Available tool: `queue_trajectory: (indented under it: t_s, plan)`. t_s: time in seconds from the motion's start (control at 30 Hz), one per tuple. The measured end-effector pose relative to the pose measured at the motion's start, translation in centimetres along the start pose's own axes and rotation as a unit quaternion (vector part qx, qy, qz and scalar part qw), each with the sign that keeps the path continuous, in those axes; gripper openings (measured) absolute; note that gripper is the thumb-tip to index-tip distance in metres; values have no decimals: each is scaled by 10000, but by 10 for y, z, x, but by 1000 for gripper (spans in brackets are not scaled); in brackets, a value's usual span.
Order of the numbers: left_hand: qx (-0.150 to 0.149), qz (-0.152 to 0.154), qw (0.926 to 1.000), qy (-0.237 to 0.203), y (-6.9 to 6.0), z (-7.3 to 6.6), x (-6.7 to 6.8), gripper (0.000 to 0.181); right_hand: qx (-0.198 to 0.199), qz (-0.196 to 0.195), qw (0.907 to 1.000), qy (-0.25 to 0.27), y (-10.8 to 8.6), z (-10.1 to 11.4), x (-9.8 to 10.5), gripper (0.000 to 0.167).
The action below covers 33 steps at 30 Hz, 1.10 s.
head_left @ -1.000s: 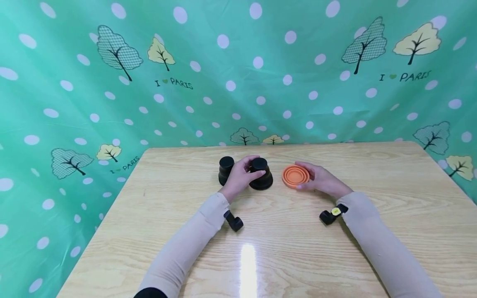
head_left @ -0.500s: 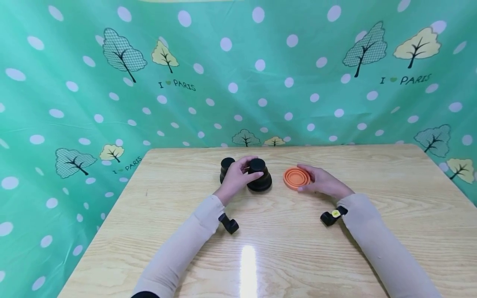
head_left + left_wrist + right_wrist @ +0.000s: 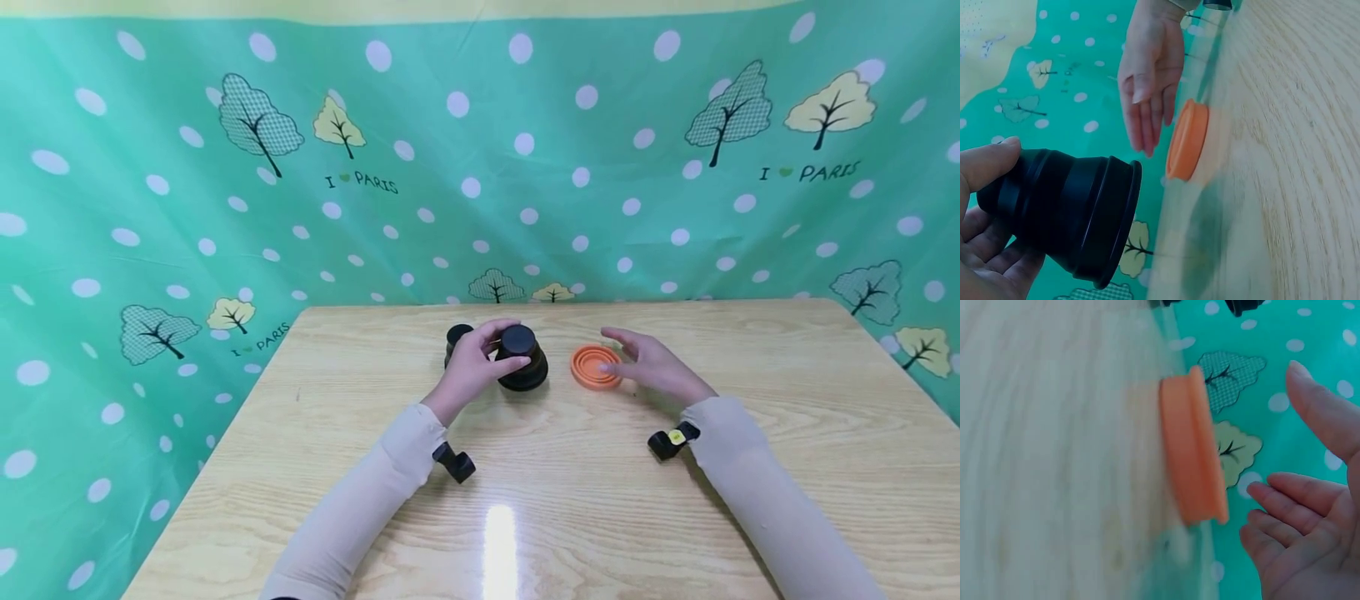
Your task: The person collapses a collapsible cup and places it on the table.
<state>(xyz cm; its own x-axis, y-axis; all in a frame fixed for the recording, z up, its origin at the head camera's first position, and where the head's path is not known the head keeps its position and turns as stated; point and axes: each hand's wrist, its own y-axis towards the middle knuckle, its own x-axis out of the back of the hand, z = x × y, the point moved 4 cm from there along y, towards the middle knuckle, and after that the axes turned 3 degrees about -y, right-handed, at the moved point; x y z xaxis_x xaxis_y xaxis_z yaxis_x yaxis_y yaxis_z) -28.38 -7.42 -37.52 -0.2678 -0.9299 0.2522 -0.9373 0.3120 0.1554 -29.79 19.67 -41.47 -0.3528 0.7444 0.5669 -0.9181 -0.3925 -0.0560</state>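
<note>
toward the far edge of the desk (image 3: 585, 500), the right hand (image 3: 658, 369) has its fingers loosely spread and holds nothing; the left hand (image 3: 468, 367) curls fingers and thumb round a black cup (image 3: 519, 342), narrow end up. its wide rim seems lifted, so a weak hold on the tapered side could let it slip. toward the left edge, a second black cup (image 3: 458, 335), partly hidden, could be knocked if the left hand moves outward. smallest, the flat orange dish (image 3: 592, 365) lies on the desk beside the right hand; a low thumb could push it away.
</note>
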Motion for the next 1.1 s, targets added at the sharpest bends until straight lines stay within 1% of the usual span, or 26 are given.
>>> queue_trajectory:
  t_s: [0.2, 0.37, 0.57, 0.7, 0.87, 0.97, 1.1]
  plan:
    - [-161, 89, 9998, 14, -7, -10, -2, 57, 503, -17, 9983, 292, 1, 18, -9, 71]
    - [-446, 114, 9988, 154, -11, -16, -3, 58, 771, 13, 9955, 558, -1, 36, -20, 64]
    - [-643, 272, 9974, 162, -18, -24, -6, 56, 1032, 42, 9914, 801, -3, 54, -31, 53]
    - [-1021, 366, 9940, 145, -24, -31, -8, 54, 970, 42, 9911, 914, -4, 58, -36, 52]
    - [-1590, 384, 9864, 166, -28, -35, -9, 53, 876, -46, 9902, 1090, -5, 61, -38, 50]
    - [-1842, 395, 9820, 146, -29, -35, -10, 53, 833, -28, 9884, 1268, -6, 62, -39, 50]
    - [-2119, 421, 9763, 77, -29, -36, -9, 53, 673, -121, 9874, 1428, -4, 62, -40, 49]
